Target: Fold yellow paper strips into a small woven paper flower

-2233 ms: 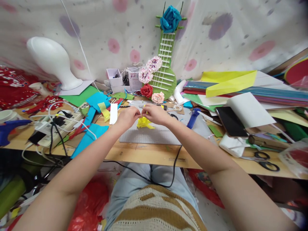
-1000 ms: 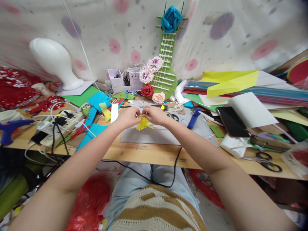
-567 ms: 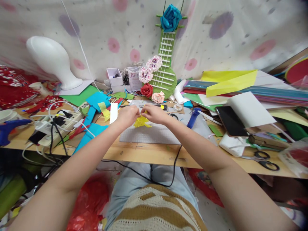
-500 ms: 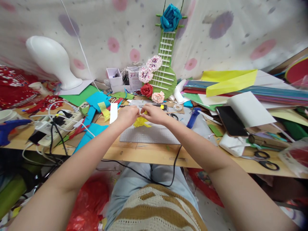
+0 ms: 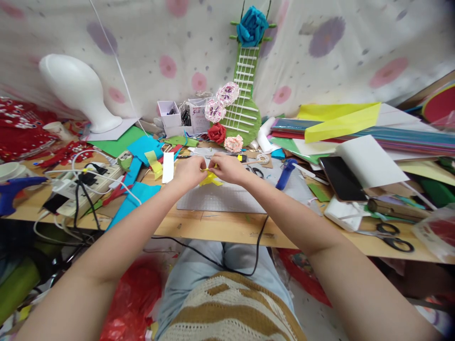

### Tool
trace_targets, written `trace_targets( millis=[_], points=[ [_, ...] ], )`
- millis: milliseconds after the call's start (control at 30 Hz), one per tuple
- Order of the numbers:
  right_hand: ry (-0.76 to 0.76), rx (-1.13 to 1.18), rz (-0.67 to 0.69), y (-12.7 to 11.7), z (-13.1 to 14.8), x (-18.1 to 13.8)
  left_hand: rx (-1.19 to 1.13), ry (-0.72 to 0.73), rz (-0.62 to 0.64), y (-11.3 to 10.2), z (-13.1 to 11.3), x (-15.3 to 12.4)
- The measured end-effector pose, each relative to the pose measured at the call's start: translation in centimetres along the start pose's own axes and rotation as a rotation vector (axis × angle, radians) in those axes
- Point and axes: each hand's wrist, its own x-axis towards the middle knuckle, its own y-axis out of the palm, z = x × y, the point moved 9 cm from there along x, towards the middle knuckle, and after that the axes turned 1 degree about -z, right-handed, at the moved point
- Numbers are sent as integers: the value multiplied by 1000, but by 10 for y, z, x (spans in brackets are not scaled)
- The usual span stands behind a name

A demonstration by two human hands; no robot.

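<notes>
Close together over the grey cutting mat (image 5: 227, 201), my left hand (image 5: 191, 170) and my right hand (image 5: 227, 168) pinch a piece of yellow crepe paper (image 5: 212, 179) between their fingertips. The paper is crumpled, with loose ends hanging below the fingers. Fingertips cover its upper part. Left of my left hand lies a white paper strip (image 5: 168, 167). Behind the hands are a utility knife (image 5: 241, 158), a roll of tape (image 5: 262, 158) and black-handled scissors (image 5: 257, 172). A blue-handled tool (image 5: 286, 174) rests on the mat to the right.
A green guitar-shaped craft (image 5: 245, 104) with paper flowers leans on the back curtain. On the left are a power strip (image 5: 88, 189), a blue glue gun (image 5: 17, 189) and a white head form (image 5: 78, 90). A phone (image 5: 342, 179) and large scissors (image 5: 391, 236) lie right.
Both hands stay nearly in place. The yellow crepe paper has shifted in my fingers, its upper edge now stretched between the two hands.
</notes>
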Motion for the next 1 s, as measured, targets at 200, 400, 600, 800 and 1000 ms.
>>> trace_targets(
  millis=[200, 400, 600, 800, 1000],
  points=[
    [7, -71, -37, -4, 2, 1, 69, 72, -187, -6, -7, -4],
    [11, -50, -18, -2, -1, -2, 153, 217, -236, -4, -15, -10],
    [31, 3, -54, 0, -4, -8, 220, 327, -235, -1, -29, -18],
    [9, -1, -38, 6, -7, -8, 244, 345, -198, 2, -34, -20],
    [12, -19, -12, 9, -6, -8, 216, 309, -161, 5, -29, -20]
  ],
)
